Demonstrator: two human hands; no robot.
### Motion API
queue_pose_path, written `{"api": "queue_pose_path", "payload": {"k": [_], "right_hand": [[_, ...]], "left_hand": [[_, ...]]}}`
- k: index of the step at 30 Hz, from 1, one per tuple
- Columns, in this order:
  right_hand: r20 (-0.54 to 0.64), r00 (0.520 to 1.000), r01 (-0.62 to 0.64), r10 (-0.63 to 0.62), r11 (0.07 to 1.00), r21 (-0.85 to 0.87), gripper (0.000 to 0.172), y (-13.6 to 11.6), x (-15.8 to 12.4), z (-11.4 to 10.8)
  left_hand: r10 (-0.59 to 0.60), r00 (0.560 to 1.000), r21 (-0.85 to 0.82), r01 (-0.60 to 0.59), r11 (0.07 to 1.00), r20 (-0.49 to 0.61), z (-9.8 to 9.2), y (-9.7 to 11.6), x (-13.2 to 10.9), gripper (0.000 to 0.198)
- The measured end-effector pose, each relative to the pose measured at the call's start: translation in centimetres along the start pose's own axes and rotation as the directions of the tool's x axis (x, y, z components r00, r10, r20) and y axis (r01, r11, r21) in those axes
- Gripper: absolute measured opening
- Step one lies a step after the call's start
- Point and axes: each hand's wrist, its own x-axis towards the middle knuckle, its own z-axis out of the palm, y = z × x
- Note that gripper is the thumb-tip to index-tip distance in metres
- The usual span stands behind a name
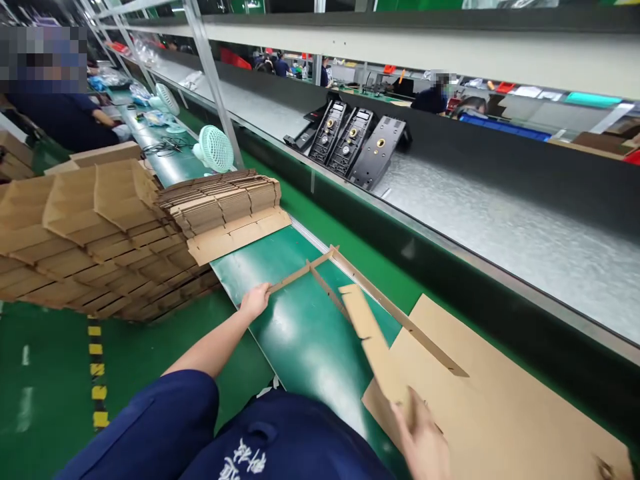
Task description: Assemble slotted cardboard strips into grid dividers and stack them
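Note:
My left hand (256,301) is closed around the near end of a slotted cardboard strip (291,277) above the green bench. Two more strips cross it: a long divider strip (395,310) along the bench's far edge and a shorter strip (327,291) beside it. My right hand (423,437) grips the lower end of a loose cardboard strip (373,340) with slots in its edge, tilted over the bench. Its upper end overlaps the shorter strip in view; whether they touch, I cannot tell. Under the right hand lies a flat cardboard sheet (520,393).
A stack of slotted strips (227,210) sits at the bench's far end. Folded cardboard dividers (95,233) are piled at left. Beyond the bench runs a conveyor (500,213) carrying black plastic parts (350,137). A mint fan (215,148) and a co-worker (55,113) are farther off.

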Motion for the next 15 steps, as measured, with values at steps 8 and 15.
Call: {"api": "queue_pose_path", "payload": {"k": [8, 15], "right_hand": [[-0.125, 0.900, 0.376, -0.418, 0.889, -0.261, 0.054, -15.4, 5.2, 6.0], [-0.236, 0.767, 0.412, -0.596, 0.740, -0.531, 0.037, -15.5, 5.3, 6.0]], "left_hand": [[0.054, 0.998, -0.129, -0.058, 0.990, -0.040, 0.7, -0.1, 0.9, 0.034], [0.066, 0.997, -0.155, -0.071, 0.985, -0.042, 0.6, -0.3, 0.8, 0.058]]}}
